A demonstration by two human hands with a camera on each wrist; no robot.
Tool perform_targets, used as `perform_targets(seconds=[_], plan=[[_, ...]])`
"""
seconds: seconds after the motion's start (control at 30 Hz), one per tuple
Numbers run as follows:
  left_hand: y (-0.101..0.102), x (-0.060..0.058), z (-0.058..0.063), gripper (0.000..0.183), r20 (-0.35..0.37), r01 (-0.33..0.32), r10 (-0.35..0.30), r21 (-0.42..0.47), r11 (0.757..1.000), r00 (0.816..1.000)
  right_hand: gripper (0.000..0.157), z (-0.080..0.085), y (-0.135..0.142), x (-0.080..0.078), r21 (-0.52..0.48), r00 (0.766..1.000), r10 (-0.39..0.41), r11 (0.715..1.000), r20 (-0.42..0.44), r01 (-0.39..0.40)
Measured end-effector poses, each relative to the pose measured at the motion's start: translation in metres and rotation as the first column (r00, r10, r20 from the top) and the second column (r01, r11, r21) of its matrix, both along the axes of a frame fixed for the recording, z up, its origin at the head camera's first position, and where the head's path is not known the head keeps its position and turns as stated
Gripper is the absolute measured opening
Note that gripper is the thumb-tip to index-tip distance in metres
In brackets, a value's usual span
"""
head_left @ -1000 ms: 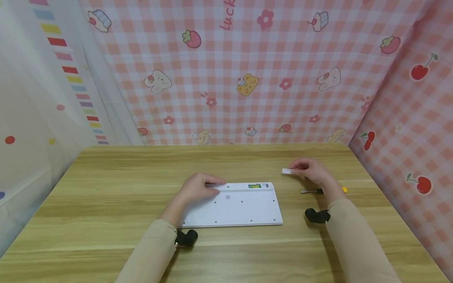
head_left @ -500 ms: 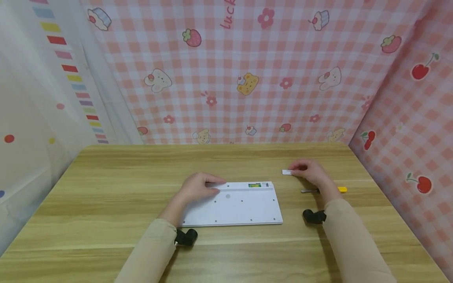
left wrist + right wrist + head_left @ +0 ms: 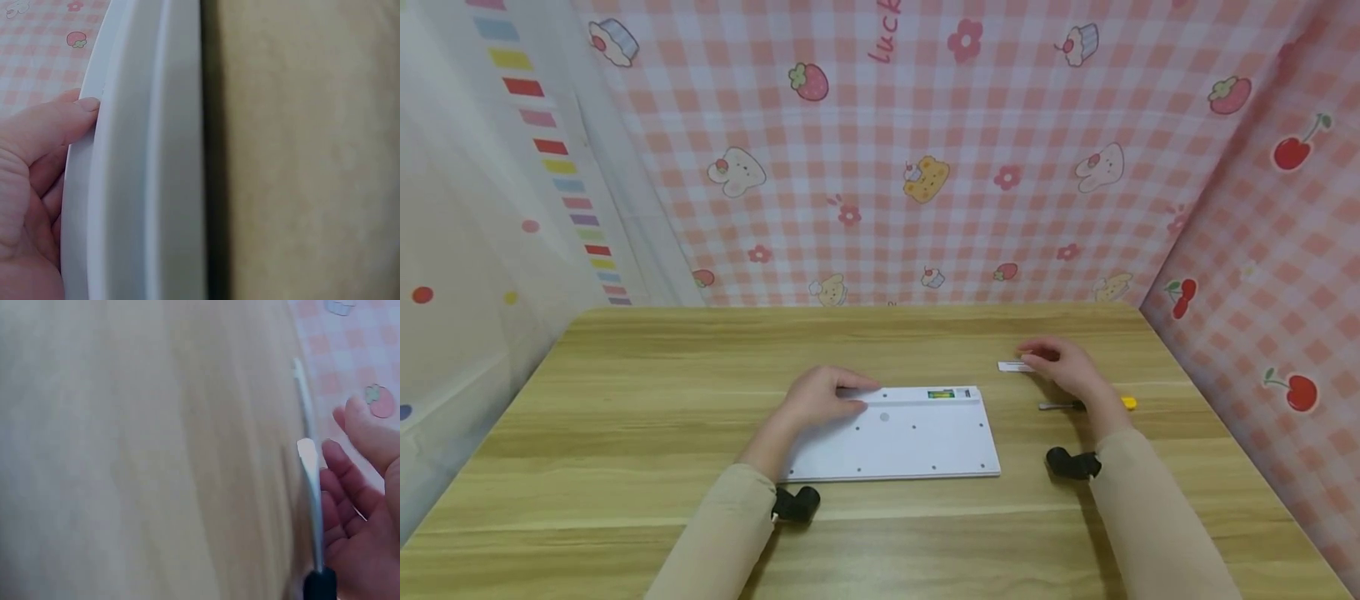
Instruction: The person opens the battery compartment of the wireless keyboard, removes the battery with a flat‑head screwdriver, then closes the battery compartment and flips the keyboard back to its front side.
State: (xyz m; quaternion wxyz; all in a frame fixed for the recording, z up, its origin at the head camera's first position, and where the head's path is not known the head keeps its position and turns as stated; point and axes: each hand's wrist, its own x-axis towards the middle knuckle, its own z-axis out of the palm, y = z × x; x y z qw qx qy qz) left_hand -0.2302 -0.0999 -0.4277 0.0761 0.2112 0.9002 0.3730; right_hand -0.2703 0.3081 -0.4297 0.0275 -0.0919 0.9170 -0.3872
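Note:
A white keyboard (image 3: 925,450) lies face down on the table, with small dark screw holes across its back. Green shows in the uncovered battery slot (image 3: 941,394) near its far right corner; how many batteries are in it I cannot tell. My left hand (image 3: 815,398) grips the keyboard's raised far edge, thumb (image 3: 75,119) on top and fingers behind. Farther right, a small white battery cover (image 3: 1013,367) lies on the table. Just over its right end is my right hand (image 3: 1063,367), thumb and fingertips apart with nothing visible between them.
A screwdriver (image 3: 1127,403) with a yellow and black handle lies under the right wrist, its metal shaft (image 3: 314,506) pointing left. The wooden table (image 3: 625,433) meets a pink checked curtain (image 3: 880,233) behind and on the right.
The right hand has let go of the battery cover and its fingers have moved slightly to the right and apart. The left hand and the keyboard have stayed in place.

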Motion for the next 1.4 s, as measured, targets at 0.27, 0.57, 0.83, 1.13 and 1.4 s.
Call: perform_targets(seconds=[0.27,0.57,0.83,1.13,1.4], plan=[[0.001,0.001,-0.001,0.032,0.020,-0.019,0.019,0.000,1.000,1.000,0.029,0.013,0.018,0.025,-0.036,0.986,0.089,0.995,-0.140,-0.095],[0.000,0.002,0.001,0.032,0.024,-0.014,0.014,0.005,1.000,1.000,0.032,0.029,0.042,0.061,-0.034,0.990,0.058,0.997,-0.130,-0.063],[0.000,0.002,0.000,0.032,0.025,-0.012,0.012,0.017,1.000,1.000,0.038,0.021,0.067,0.073,0.012,0.983,0.095,0.995,-0.155,-0.095],[0.000,0.000,-0.001,0.032,0.028,-0.006,0.005,0.016,1.000,1.000,0.051,0.012,0.084,0.075,0.022,0.988,0.143,0.990,-0.055,-0.142],[0.000,0.001,0.001,0.031,0.033,-0.020,0.020,0.006,1.000,0.999,0.052,0.008,0.088,0.075,0.014,0.993,0.115,0.993,-0.018,-0.115]])
